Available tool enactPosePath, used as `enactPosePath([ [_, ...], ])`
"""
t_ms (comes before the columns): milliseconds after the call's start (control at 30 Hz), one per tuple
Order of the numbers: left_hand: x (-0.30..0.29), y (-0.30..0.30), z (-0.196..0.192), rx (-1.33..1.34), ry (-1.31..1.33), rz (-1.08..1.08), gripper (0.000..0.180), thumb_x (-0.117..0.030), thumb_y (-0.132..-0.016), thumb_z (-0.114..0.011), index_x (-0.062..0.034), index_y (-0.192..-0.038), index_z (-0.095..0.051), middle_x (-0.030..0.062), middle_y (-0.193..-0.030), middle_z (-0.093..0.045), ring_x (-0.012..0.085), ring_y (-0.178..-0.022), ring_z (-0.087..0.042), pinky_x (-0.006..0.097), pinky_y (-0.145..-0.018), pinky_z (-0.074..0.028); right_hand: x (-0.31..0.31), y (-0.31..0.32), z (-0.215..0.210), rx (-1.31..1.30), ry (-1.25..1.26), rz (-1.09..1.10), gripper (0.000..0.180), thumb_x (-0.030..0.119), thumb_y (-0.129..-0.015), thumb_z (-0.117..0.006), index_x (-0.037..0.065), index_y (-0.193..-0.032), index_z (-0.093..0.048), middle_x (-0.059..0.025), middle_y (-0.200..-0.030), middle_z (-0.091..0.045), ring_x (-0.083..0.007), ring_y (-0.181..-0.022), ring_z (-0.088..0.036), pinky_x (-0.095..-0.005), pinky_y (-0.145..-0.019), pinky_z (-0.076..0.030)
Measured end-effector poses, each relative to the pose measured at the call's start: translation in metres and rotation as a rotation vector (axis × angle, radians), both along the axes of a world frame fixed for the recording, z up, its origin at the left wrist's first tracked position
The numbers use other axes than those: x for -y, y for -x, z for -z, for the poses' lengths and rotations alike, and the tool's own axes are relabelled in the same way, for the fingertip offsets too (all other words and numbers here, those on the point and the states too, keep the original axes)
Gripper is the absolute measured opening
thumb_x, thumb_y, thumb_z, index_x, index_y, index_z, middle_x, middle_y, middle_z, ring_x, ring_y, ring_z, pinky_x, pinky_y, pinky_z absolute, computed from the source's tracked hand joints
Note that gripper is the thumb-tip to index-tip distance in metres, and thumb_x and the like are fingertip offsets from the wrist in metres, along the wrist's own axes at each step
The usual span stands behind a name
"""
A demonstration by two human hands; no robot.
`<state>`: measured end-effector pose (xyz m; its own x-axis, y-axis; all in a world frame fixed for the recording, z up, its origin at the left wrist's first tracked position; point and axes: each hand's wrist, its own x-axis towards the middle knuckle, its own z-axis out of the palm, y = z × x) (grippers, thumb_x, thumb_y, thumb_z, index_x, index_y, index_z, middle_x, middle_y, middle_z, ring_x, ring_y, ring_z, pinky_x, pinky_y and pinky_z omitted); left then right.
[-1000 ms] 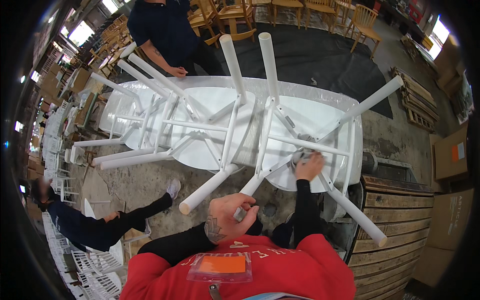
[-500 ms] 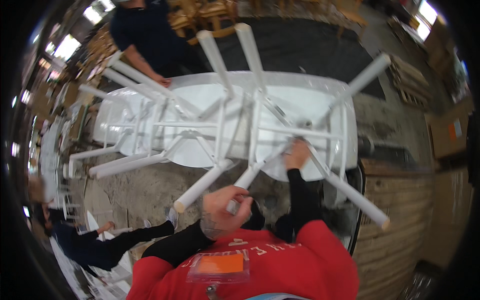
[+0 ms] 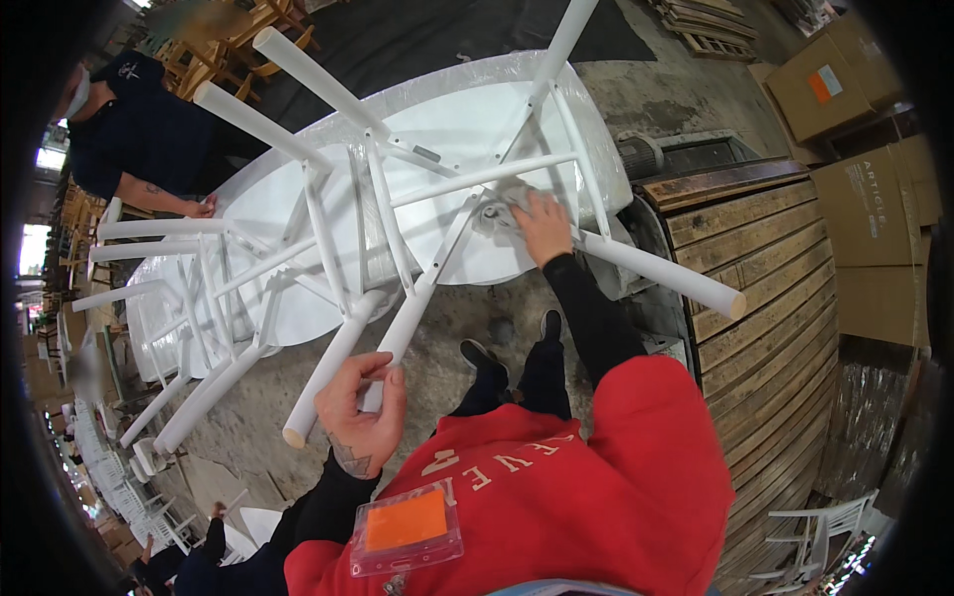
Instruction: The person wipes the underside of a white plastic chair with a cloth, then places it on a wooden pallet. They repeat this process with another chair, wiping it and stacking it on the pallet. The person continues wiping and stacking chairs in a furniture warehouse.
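A white wooden chair (image 3: 484,179) rests upside down, its round legs pointing up and outward. My left hand (image 3: 363,405) is closed around the end of the chair's near left leg (image 3: 409,316), the fingers curled over the tip. Over the underside of the seat, my right hand (image 3: 547,230) presses a crumpled grey rag (image 3: 495,213) beside the crossing braces. The fingers are bent over the rag and partly hidden by it. To the left stands a second upturned white chair (image 3: 270,260), with more white legs beyond it.
The chairs lie on a plastic-wrapped surface (image 3: 596,129). A person (image 3: 144,139) stands at its far left, one hand near its edge. A slatted wooden platform (image 3: 760,298) and cardboard boxes (image 3: 870,209) are on the right. Another person is at lower left.
My view has turned, so the chairs appear tilted and higher up. My right hand, with the rag, stays at the seat's underside; my left stays on the leg end.
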<state>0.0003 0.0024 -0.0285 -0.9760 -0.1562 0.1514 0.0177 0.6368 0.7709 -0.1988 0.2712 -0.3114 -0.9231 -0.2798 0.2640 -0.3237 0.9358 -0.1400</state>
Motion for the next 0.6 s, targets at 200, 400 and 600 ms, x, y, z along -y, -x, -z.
enactPosePath([
  [200,-0.004,0.000,-0.006,-0.005,0.006,0.030,0.014,-0.003,-0.086,-0.072,-0.0009,-0.098,-0.067,0.0102,-0.075,-0.069,0.0210,-0.067,-0.070,0.030,-0.064,-0.052,-0.023,-0.083,-0.011,0.549,0.011,0.125,0.030,0.007,-0.080,-0.065,0.010,-0.110,-0.069,-0.0151,-0.136,-0.055,-0.0410,-0.134,-0.044,-0.0534,-0.108,-0.039],
  [400,-0.005,0.003,-0.005,-0.059,0.067,0.057,0.015,-0.003,-0.085,-0.073,-0.0005,-0.098,-0.067,0.0111,-0.075,-0.069,0.0210,-0.066,-0.071,0.032,-0.064,-0.054,0.025,-0.004,-0.021,-0.114,0.112,-0.220,0.030,0.009,-0.084,-0.060,0.012,-0.113,-0.067,-0.0102,-0.127,-0.060,-0.0356,-0.134,-0.046,-0.0501,-0.107,-0.038],
  [600,-0.002,-0.001,-0.006,-0.075,0.013,0.034,0.015,-0.004,-0.082,-0.075,-0.0019,-0.096,-0.069,0.0103,-0.076,-0.069,0.0219,-0.067,-0.071,0.033,-0.062,-0.055,0.056,-0.052,0.017,0.020,0.088,-0.188,0.025,0.016,-0.080,-0.066,0.011,-0.104,-0.065,-0.0099,-0.113,-0.060,-0.0365,-0.117,-0.052,-0.0519,-0.098,-0.040],
])
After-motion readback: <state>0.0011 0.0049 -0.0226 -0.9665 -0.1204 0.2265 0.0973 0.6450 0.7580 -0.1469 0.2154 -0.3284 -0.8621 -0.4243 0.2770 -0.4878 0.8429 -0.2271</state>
